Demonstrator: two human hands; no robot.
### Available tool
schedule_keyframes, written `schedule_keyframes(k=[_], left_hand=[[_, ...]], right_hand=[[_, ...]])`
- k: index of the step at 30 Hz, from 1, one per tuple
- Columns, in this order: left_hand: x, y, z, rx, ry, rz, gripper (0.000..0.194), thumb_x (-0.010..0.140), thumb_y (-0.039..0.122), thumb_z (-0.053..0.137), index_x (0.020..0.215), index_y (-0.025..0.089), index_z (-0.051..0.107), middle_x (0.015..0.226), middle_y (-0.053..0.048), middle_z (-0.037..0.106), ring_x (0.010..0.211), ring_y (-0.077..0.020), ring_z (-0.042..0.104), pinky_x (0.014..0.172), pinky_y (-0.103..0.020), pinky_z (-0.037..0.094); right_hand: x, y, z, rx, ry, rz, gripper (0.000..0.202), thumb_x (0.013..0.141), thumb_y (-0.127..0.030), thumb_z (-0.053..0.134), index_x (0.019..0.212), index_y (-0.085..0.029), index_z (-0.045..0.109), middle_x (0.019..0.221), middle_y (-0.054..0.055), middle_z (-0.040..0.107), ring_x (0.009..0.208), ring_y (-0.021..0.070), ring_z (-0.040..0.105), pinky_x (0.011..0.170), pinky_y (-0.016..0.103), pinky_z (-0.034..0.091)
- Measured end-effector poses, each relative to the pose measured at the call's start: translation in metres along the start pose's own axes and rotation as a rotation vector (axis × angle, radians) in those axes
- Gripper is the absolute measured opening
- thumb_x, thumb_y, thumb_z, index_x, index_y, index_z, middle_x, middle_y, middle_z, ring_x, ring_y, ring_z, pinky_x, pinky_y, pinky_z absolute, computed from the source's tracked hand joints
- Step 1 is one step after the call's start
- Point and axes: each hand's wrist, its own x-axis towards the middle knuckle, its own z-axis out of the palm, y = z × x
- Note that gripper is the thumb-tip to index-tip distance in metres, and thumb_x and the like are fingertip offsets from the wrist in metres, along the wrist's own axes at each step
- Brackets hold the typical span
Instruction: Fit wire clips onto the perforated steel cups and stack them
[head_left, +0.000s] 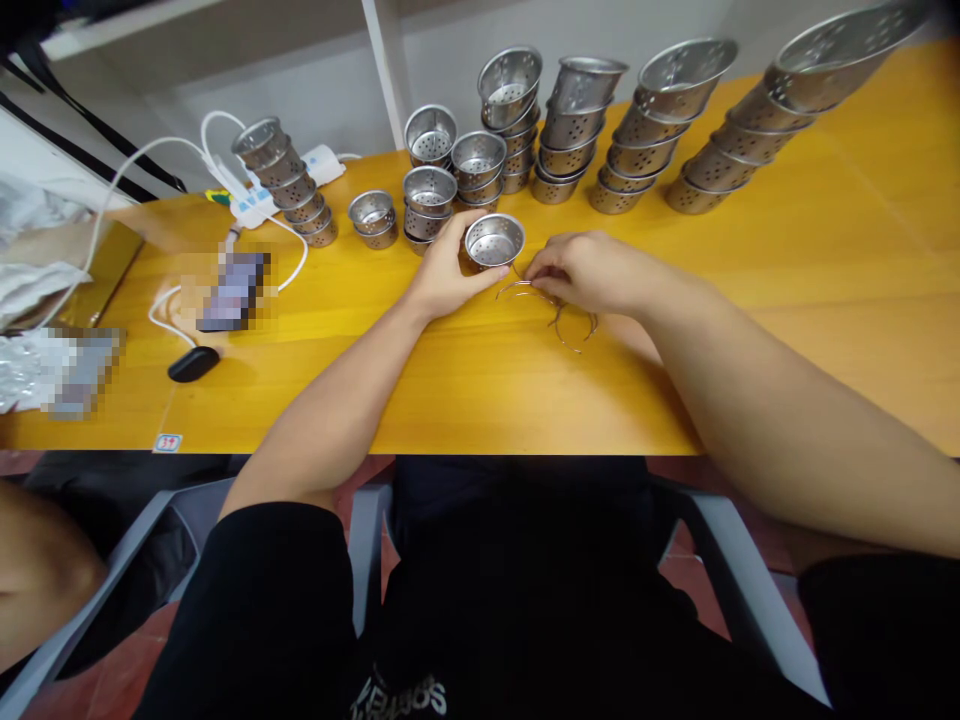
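Observation:
In the head view, my left hand [444, 272] is wrapped around a small perforated metal cup [495, 243], thumb at the near side and fingers behind it. The cup's open top faces up toward me. Just to its right, the fingertips of my right hand [589, 268] are pinched together on a thin, curved metal wire [514, 284]. Below that hand, more curved wire pieces [578, 350] lie on the yellow table [480, 400]. How the wire meets the cup is partly hidden by my fingers.
Behind my hands stand several stacks of perforated metal cups [562, 130], the tallest leaning stack [739, 150] at right. Another cup stack [289, 185] is at left, near a power strip [253, 205], cables, a blurred phone [234, 290] and a black oval object [193, 364].

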Motion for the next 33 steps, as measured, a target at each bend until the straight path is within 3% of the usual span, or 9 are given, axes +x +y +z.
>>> schedule_keyframes(k=[8,14,22,27,33], left_hand=[[0.0,0.0,-0.001,-0.021,-0.004,0.021,0.098,0.098,0.071,0.104,0.175,0.029,0.062,0.184,-0.019,0.076,0.177,-0.0438,0.073,0.154,-0.061,0.06],[0.0,-0.002,0.001,-0.025,0.004,0.026,0.098,0.098,0.071,0.104,0.175,0.03,0.06,0.184,-0.019,0.076,0.176,-0.0416,0.074,0.153,-0.06,0.061],[-0.001,-0.005,0.0,-0.01,0.004,0.036,0.1,0.102,0.074,0.101,0.18,0.03,0.056,0.188,-0.019,0.071,0.179,-0.0424,0.071,0.154,-0.059,0.059],[0.0,-0.008,0.001,-0.033,0.006,0.07,0.098,0.103,0.07,0.101,0.178,0.027,0.055,0.185,-0.02,0.072,0.176,-0.0413,0.072,0.152,-0.057,0.058],[0.003,-0.015,0.002,0.002,0.032,0.093,0.1,0.098,0.069,0.11,0.175,0.029,0.06,0.179,-0.018,0.073,0.174,-0.0428,0.07,0.153,-0.062,0.055]], right_hand=[[0.001,-0.005,0.01,-0.223,0.012,0.076,0.023,0.112,-0.029,0.068,0.12,-0.027,0.089,0.127,0.02,0.089,0.112,0.0463,0.087,0.099,0.058,0.07],[0.003,-0.006,0.019,-0.267,0.035,0.065,0.025,0.115,-0.033,0.069,0.127,-0.024,0.089,0.126,0.022,0.088,0.11,0.046,0.084,0.1,0.059,0.069],[-0.007,-0.011,-0.014,-0.082,0.004,0.048,0.021,0.118,-0.025,0.062,0.13,-0.025,0.079,0.131,0.025,0.09,0.118,0.0478,0.088,0.109,0.06,0.07],[-0.007,-0.004,-0.022,-0.051,0.058,-0.04,0.039,0.114,-0.021,0.061,0.143,-0.021,0.087,0.139,0.026,0.091,0.13,0.0514,0.089,0.116,0.067,0.072],[-0.012,-0.004,-0.026,0.004,0.17,-0.051,0.018,0.119,-0.03,0.07,0.121,-0.027,0.088,0.12,0.02,0.092,0.112,0.0438,0.088,0.111,0.061,0.072]])
